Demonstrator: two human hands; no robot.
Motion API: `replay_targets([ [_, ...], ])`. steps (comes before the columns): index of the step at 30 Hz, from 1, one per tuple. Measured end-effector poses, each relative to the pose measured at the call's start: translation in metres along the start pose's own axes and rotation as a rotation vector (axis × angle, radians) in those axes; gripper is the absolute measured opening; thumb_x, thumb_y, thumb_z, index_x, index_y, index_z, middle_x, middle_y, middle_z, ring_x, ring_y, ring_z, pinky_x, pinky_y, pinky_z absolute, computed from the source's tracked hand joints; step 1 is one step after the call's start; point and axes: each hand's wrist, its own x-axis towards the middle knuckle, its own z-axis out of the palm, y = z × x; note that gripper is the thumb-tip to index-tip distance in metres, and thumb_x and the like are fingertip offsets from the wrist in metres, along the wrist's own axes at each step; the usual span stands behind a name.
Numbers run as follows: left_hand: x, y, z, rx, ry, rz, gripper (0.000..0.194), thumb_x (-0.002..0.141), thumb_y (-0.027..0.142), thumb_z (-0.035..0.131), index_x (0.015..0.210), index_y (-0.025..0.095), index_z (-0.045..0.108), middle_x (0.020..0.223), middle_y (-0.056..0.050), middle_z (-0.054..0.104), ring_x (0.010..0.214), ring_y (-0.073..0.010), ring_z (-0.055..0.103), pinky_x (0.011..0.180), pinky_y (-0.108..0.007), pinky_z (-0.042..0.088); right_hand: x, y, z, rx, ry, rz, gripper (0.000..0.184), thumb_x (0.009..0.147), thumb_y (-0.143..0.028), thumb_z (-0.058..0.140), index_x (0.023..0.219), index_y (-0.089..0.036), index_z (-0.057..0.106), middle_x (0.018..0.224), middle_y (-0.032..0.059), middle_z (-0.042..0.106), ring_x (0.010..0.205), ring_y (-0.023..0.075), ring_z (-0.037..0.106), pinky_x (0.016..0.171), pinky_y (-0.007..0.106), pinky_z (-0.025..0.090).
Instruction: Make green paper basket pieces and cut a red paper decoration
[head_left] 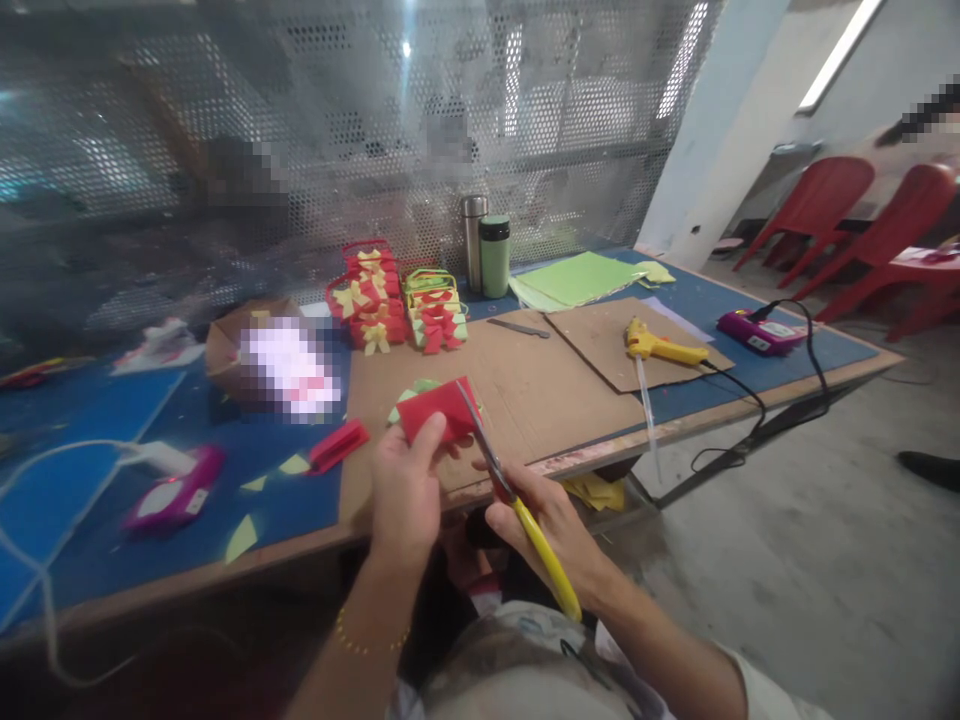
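Note:
My left hand is closed on a folded red paper piece, held up over the table's near edge with thumb on top. My right hand grips yellow-handled scissors, whose blades reach up to the red paper's right edge. Both hands hover just in front of the brown cardboard sheet on the table.
Finished red and green paper baskets stand at the back by two flasks. A yellow glue gun, purple glue gun, another purple one, a red folded strip, green paper sheets and scraps lie around. Red chairs stand right.

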Motion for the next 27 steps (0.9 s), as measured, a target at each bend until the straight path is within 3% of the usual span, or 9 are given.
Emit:
replay_targets([
  [13,0.002,-0.001,0.008,-0.031,-0.002,-0.010,0.023,0.066,0.031,0.084,0.074,0.014,0.071,0.066,-0.001,0.072,0.054,-0.0106,0.062,0.058,-0.023,0.050,-0.003,0.016,-0.001,-0.054,0.063,0.008,0.041,0.093,-0.058,0.058,0.088,-0.019,0.069,0.075,0.0007,0.062,0.071,0.0166,0.056,0.063,0.023,0.045],
  [27,-0.004,-0.009,0.019,0.005,-0.049,-0.043,0.019,0.069,0.028,0.082,0.069,0.015,0.069,0.059,0.002,0.067,0.050,-0.0077,0.057,0.053,-0.018,0.048,-0.004,0.014,-0.001,-0.017,0.165,0.028,0.041,0.093,-0.056,0.056,0.095,-0.019,0.072,0.069,-0.0001,0.057,0.063,0.0152,0.051,0.059,0.025,0.044],
])
